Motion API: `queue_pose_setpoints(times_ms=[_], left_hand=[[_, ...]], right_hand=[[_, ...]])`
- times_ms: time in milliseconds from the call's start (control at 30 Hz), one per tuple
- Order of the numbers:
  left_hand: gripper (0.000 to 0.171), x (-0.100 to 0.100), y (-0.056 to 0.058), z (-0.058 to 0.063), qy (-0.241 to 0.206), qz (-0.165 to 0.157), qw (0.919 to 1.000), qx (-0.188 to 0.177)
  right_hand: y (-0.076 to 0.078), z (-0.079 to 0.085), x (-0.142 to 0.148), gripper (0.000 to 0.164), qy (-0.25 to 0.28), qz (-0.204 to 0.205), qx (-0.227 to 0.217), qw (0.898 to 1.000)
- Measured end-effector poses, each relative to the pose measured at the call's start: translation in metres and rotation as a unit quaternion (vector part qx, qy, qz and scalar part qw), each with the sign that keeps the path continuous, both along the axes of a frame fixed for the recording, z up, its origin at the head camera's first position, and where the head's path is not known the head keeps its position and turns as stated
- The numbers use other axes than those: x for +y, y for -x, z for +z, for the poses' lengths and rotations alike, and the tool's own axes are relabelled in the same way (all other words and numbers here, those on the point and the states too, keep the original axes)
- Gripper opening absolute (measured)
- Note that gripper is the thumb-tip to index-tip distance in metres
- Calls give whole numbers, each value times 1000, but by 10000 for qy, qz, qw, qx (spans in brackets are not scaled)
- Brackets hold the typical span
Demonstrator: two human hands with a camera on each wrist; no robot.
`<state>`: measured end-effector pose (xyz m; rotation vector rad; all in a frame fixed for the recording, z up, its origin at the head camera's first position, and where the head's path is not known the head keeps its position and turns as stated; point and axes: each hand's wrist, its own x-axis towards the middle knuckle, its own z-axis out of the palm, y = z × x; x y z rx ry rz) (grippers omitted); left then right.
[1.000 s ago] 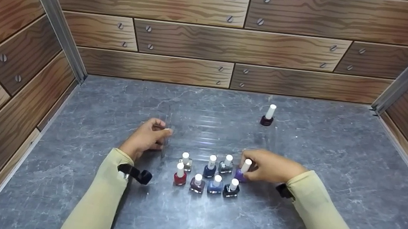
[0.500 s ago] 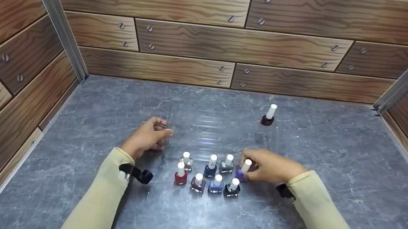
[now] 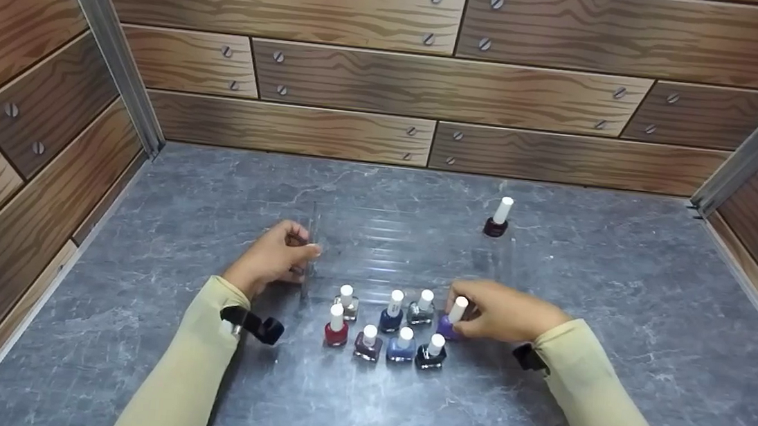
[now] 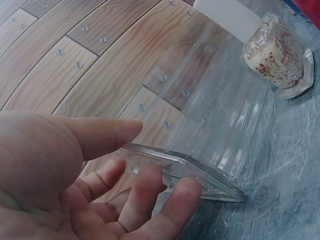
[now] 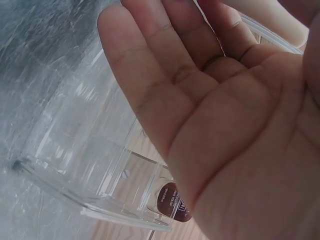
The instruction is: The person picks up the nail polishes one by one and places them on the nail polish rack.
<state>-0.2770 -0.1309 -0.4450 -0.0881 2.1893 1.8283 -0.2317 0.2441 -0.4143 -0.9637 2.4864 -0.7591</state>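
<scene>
A clear plastic rack (image 3: 386, 250) with stepped ridges lies on the table, hard to make out against the grey. My left hand (image 3: 270, 256) holds its left end panel (image 4: 200, 175), thumb at the top edge and fingers on the outer side. At the rack's front right, my right hand (image 3: 507, 314) pinches a purple nail polish bottle (image 3: 446, 327), its white cap upright between thumb and fingers. Beside it stand several more bottles, among them a speckled clear one (image 4: 277, 55), a navy one (image 3: 391, 320), a silver-grey one (image 3: 420, 312) and a red one (image 3: 336, 335).
Plum (image 3: 367, 347), light blue (image 3: 401, 349) and black (image 3: 431, 356) bottles stand in the front row. A dark red bottle (image 3: 496, 227) stands apart at the rack's back right. Wood-patterned walls (image 3: 331, 132) enclose the grey marbled table (image 3: 623, 278).
</scene>
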Motion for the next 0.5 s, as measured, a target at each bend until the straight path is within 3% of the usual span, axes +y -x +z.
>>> queue_pose_setpoints(times_ms=[300,500], left_hand=[[36,-2,1,2,-31,-62,10000,49],[31,-2,1,0,-99,-31,9999,15]], right_hand=[[1,0,-1,17,-59,-32,-7,10000],[3,0,-2,16,-66,-82,140,9998]])
